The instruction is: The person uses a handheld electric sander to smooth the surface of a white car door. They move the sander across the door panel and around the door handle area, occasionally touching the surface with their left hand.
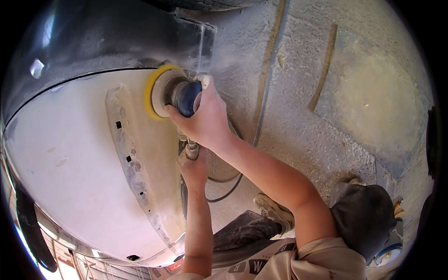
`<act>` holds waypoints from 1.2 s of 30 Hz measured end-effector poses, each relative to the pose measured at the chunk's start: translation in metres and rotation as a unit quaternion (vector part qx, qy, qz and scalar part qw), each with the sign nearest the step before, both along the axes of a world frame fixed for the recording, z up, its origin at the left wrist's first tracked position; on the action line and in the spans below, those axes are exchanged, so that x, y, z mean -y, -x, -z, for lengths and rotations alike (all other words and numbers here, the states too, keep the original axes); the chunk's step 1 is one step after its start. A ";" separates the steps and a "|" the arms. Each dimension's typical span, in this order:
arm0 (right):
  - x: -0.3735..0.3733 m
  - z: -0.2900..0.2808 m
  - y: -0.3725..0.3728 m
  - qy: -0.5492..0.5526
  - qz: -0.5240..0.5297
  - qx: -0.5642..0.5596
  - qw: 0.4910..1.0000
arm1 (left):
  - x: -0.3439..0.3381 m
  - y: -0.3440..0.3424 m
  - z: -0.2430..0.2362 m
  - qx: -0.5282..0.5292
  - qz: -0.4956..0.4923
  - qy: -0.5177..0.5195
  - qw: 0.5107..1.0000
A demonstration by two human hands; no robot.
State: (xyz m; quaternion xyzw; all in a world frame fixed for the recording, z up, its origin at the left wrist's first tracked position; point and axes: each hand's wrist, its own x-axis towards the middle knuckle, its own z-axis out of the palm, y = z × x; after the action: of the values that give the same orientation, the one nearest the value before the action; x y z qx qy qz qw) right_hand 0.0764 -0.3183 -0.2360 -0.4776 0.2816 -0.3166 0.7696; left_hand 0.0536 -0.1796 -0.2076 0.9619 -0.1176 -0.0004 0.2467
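Note:
A round sander [182, 95] with a blue top and a yellow-edged disc [150, 93] rests against the lower part of a whitish car door [84, 126]. My right hand [205, 119] is wrapped around its head, with the thumb near the disc side. Below that, my left hand [192, 163] closes around the metal hose fitting [192, 148] at the sander's tail. A strip of bare, patchy filler [133, 154] with several small dark holes runs along the door. The sanding face is hidden against the panel.
A dark fender [107, 37] meets the door along a curved gap, and a tyre [210, 3] shows above it. A black hose [233, 186] loops over the dusty concrete floor [298, 135]. My shoe [275, 212] and bent dark-clad knee [359, 219] are at the lower right.

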 end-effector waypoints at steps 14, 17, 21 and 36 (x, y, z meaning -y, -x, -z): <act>-0.015 0.008 0.000 -0.004 0.054 0.028 0.998 | -0.010 0.011 -0.004 0.030 0.015 -0.050 0.998; -0.018 -0.002 0.019 -0.038 -0.081 0.037 0.995 | -0.014 0.020 0.002 0.032 0.012 0.000 0.999; -0.007 -0.011 0.004 -0.002 -0.001 0.004 1.000 | -0.004 0.006 -0.011 0.007 -0.042 -0.086 0.995; 0.005 -0.041 0.007 0.066 0.021 0.083 0.994 | 0.001 0.002 -0.018 -0.055 -0.079 0.070 0.993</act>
State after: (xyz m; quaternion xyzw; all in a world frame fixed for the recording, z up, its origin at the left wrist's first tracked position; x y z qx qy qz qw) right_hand 0.0691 -0.3236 -0.1948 -0.4935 0.2047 -0.3894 0.7503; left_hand 0.0514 -0.1805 -0.1892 0.9471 -0.0272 -0.0250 0.3189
